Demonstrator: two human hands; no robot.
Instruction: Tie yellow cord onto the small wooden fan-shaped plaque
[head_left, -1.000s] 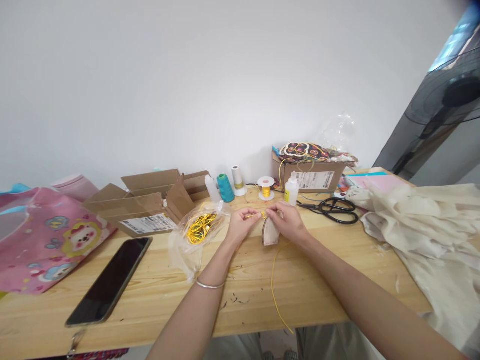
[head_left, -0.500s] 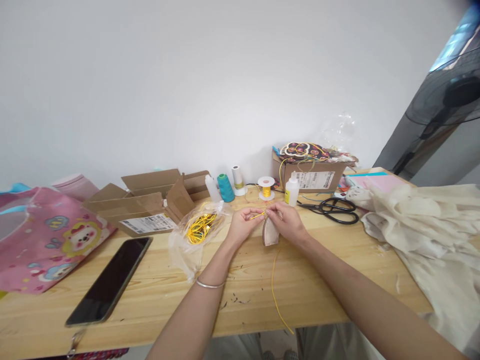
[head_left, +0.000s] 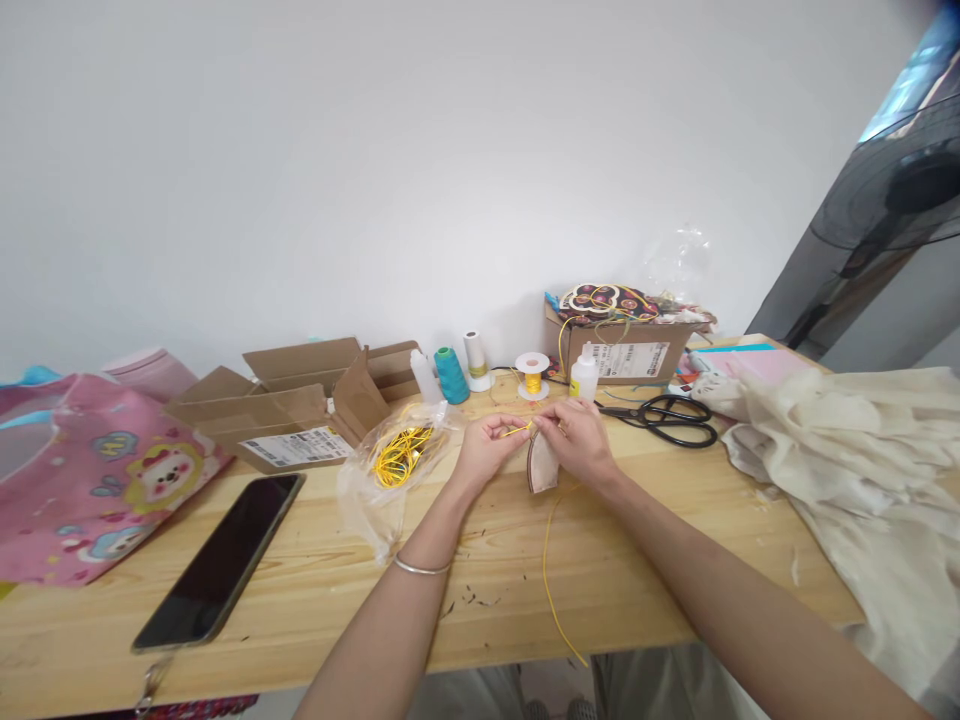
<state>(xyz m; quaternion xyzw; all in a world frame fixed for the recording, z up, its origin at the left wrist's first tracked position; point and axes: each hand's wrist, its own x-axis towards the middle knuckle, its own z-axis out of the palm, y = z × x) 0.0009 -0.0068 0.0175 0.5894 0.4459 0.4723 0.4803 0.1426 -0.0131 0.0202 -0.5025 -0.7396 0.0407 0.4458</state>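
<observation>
1. Left hand: grip closed on yellow cord.
2. Right hand: grip pinching cord and fabric piece.
3. Fabric piece hangs below fingertips, above worktop.

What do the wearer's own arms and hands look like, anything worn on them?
No sleeves show on either forearm, and both hands are without gloves. A thin, silver-coloured bangle, plain and rounded, sits around the left forearm above the wrist. Nothing worn shows on the right forearm. Rings or other small items on the fingers can't be made out.
</observation>
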